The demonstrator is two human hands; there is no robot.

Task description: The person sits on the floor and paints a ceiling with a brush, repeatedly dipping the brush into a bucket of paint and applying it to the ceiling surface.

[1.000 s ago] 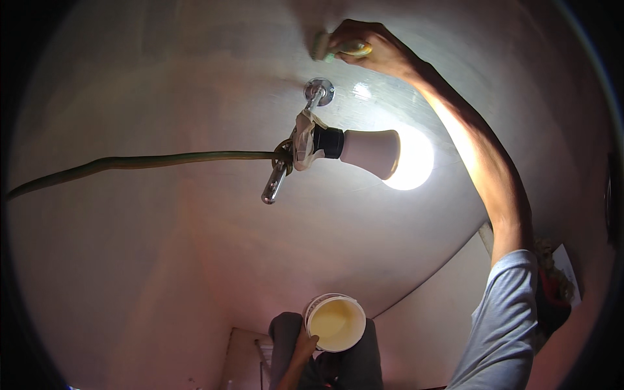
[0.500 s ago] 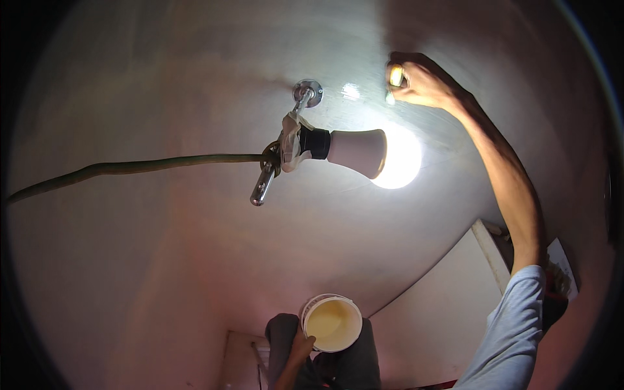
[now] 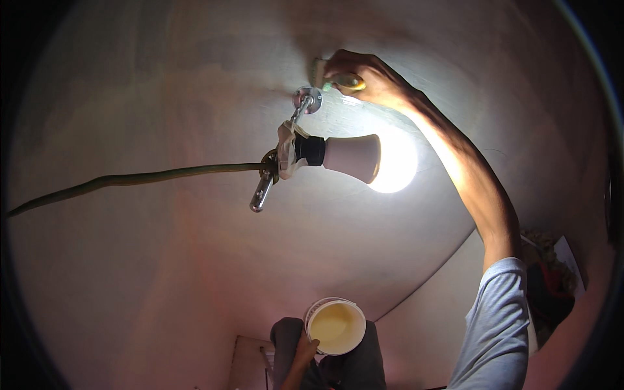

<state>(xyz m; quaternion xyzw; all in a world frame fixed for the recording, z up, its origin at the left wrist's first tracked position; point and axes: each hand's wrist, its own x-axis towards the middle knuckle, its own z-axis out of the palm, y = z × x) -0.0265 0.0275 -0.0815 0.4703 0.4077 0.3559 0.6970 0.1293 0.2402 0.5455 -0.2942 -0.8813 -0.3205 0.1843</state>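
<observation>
Here, right hand (image 3: pixel 370 77) wraps a brush (image 3: pixel 319 73) whose head juts just left of it, metal mount (image 3: pixel 316 100) close below-left; left hand (image 3: pixel 305 352), farther from mount, pinches bucket (image 3: pixel 357 330) rim well below.

Head view, taken through the left of two wide fisheye lenses worn side by side on the person's head. The lens faces a broad, smooth, greyish-pink surface (image 3: pixel 156 260) at close range, with a lit white bulb with a flared housing (image 3: pixel 354 156) just right of centre. The upper field takes in the right hand (image 3: pixel 364 77); at the lower margin, a round, open, white plastic bucket (image 3: pixel 356 335) and dark grey-trousered legs (image 3: pixel 372 364) are seen steeply from above. A black rounded border (image 3: pixel 13 26) closes the corners.
</observation>
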